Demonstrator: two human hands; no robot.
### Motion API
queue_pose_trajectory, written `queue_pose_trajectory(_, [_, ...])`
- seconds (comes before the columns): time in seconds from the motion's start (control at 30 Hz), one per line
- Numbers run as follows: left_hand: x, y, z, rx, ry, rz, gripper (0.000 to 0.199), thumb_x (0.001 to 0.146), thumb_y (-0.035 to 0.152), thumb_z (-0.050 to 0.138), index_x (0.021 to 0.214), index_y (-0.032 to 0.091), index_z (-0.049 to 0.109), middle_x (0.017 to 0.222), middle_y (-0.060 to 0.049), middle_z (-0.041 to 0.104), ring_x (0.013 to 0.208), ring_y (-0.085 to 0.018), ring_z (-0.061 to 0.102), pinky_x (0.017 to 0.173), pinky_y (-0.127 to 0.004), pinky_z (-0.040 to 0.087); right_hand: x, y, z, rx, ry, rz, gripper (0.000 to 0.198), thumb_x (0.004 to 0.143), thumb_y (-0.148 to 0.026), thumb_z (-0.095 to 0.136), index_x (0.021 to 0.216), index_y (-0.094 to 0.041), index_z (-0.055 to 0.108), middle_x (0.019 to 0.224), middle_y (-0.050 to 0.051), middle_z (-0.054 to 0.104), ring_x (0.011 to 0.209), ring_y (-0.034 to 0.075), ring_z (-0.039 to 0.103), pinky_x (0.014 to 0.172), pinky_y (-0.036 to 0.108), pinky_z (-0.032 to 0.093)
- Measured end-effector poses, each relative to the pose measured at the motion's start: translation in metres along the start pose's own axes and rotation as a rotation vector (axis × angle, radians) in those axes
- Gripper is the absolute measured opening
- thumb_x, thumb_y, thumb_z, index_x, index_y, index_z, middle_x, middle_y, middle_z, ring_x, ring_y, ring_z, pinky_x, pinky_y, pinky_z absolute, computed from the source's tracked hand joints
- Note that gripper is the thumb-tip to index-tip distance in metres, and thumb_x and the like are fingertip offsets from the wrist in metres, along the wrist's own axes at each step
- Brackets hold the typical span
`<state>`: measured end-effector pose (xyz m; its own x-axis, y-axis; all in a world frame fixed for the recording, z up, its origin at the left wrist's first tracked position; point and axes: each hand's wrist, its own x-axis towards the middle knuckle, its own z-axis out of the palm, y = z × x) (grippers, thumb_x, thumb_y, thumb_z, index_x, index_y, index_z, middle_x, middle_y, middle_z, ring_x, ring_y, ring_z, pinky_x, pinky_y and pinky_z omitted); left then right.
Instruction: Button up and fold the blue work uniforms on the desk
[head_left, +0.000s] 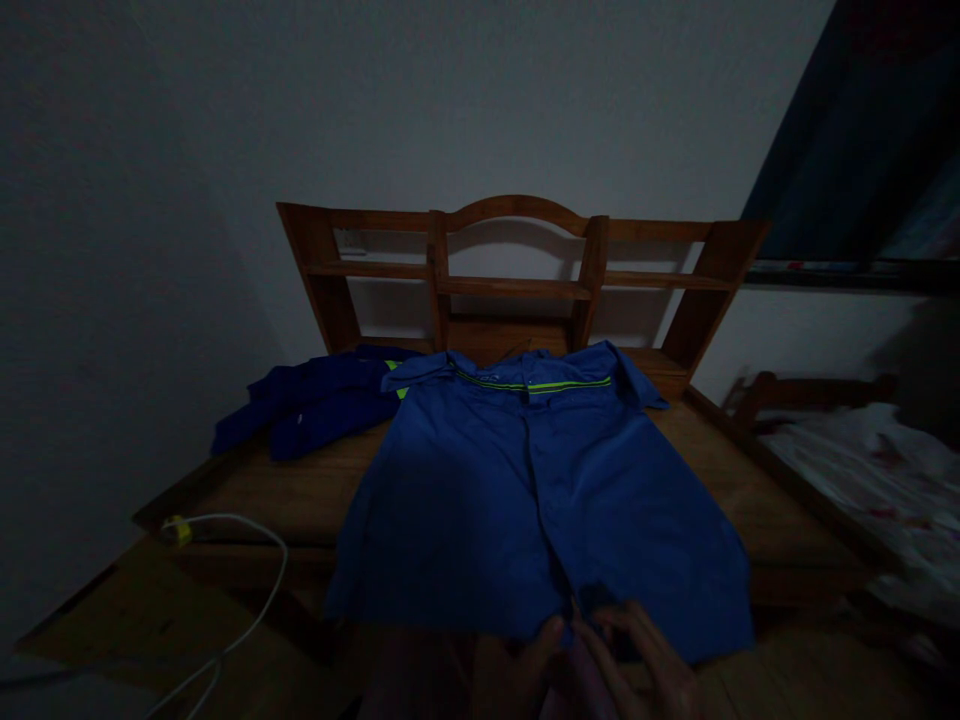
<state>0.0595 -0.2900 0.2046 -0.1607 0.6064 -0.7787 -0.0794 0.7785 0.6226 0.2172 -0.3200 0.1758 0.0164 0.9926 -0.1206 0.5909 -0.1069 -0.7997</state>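
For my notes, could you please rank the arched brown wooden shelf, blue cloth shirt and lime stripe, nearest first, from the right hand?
1. Blue cloth shirt: hem at the right hand.
2. Lime stripe: across shirt's chest.
3. Brown wooden shelf: behind shirt.

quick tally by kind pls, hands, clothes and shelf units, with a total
Hands: 2, the left hand and right hand, at the shirt's lower edge
Clothes: 2, the spread blue shirt and the dark blue bundle, counted as one since its folds could hide more
Shelf units: 1, the wooden shelf unit
Total: 5
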Motion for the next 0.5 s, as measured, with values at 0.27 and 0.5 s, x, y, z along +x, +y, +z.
queue_pose_trajectory(0.27, [0.001,0.0,0.006,0.181,0.044,0.14,0.017,0.059,0.035,0.073,0.057,0.018,0.07,0.066,-0.005,0.07,0.071,-0.022,0.065,0.064,-0.021,0.051,0.005,-0.011,0.0,0.119,-0.058,-0.112,0.018,0.083,-0.025,0.057,0.096,-0.023,0.069,0.09,0.005,0.067,0.082,0.016,0.065,0.071,0.019,0.054])
queue_pose_trajectory(0.5, [0.002,-0.01,0.003,0.273,0.033,0.17,0.019,0.064,0.038,0.069,0.06,0.02,0.071,0.063,-0.006,0.069,0.068,-0.02,0.063,0.059,-0.019,0.049,0.005,-0.014,0.004,0.212,-0.035,-0.132,0.025,0.085,-0.019,0.051,0.104,-0.022,0.067,0.093,0.007,0.067,0.085,0.017,0.065,0.074,0.023,0.054])
